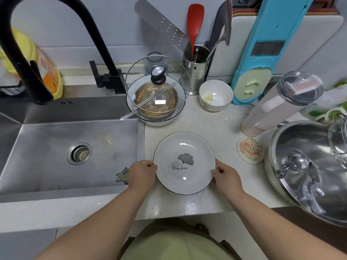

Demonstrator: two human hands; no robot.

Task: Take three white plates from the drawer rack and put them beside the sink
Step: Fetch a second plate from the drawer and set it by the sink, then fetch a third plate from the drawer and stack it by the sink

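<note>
A white plate (185, 147) with a thin dark rim and a grey ginkgo leaf print sits on the speckled counter (212, 126), just right of the steel sink (62, 147). My left hand (141, 173) grips its left edge and my right hand (226, 175) grips its right edge. Whether more plates lie stacked under it I cannot tell. The drawer rack is out of view.
Behind the plate stand a white pot with a glass lid (156, 87), a small white bowl (216, 95) and a steel utensil holder (195, 68). A large steel bowl (308, 169) and a round coaster (249, 150) lie right. A black tap (28, 59) arches over the sink.
</note>
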